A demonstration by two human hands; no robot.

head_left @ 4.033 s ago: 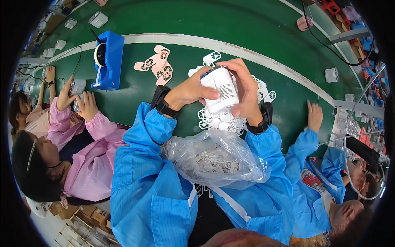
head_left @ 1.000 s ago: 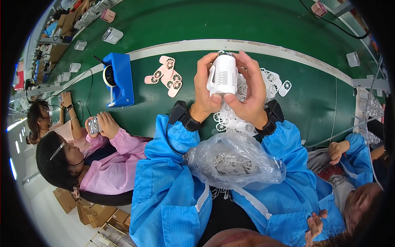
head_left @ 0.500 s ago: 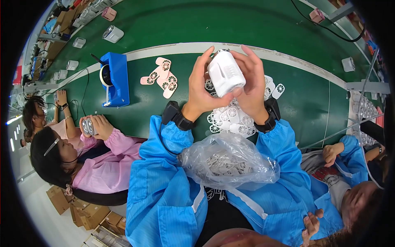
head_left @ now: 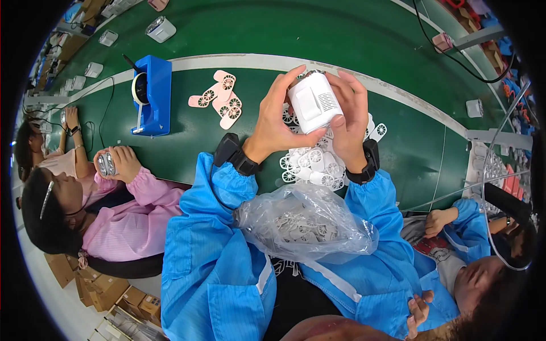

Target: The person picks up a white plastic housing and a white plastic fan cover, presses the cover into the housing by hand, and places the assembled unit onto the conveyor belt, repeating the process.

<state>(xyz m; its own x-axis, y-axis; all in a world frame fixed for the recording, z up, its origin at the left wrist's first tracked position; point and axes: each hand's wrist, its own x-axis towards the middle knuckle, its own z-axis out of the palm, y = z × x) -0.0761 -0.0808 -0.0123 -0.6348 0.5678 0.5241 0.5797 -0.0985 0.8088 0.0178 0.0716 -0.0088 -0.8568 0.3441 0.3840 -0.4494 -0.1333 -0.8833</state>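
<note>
Between my two hands is a white, rounded, box-shaped device point(head_left: 311, 108) with a shiny chrome end, held tilted above the bench. My left hand point(head_left: 271, 119) grips its left side, thumb along the lower edge. My right hand point(head_left: 351, 116) curls round the right side, its thumb near the bottom corner. Below them lies a heap of white flat oval pieces point(head_left: 314, 163) with spoked round openings. Against my lap rests a clear plastic bag point(head_left: 358, 236) with more such pieces inside. Several pink pieces point(head_left: 230, 116) of like shape lie to the left.
A blue tape dispenser point(head_left: 161, 102) stands on the green bench at left. Beyond a pale rail point(head_left: 239, 61), white devices point(head_left: 161, 29) sit on a green surface. A person in pink point(head_left: 133, 216) works at my left, another person's hand point(head_left: 441, 220) is at right.
The device has turned slightly in my hands, so its side with small print faces up more. Both hands keep hold. The whole view has shifted a little.
</note>
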